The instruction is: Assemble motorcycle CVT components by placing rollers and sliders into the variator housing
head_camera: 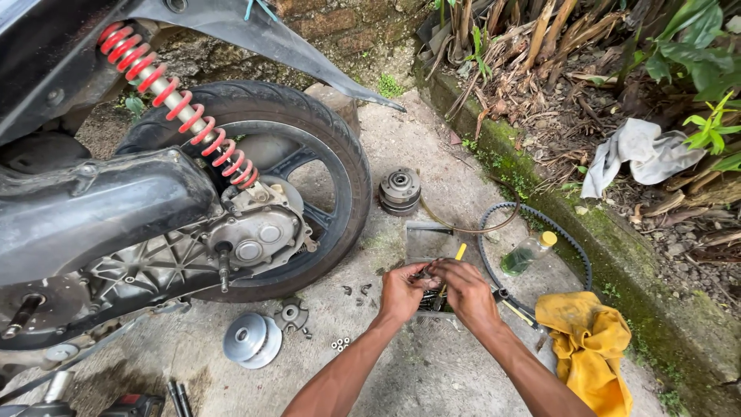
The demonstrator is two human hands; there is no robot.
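This is an outdoor, makeshift repair spot for scooters, set on rough concrete ground (432, 363) beside a mossy kerb (617, 232) and a bed of dry leaves and green plants (695, 54). A scooter's rear wheel (309, 139) with its red shock spring (177, 104) stands with the transmission case (177, 255) opened. Loose drivetrain parts lie about: a clutch assembly (400, 191), a pulley half (252, 339), a drive belt (540, 224), plus a yellow rag (590, 347).
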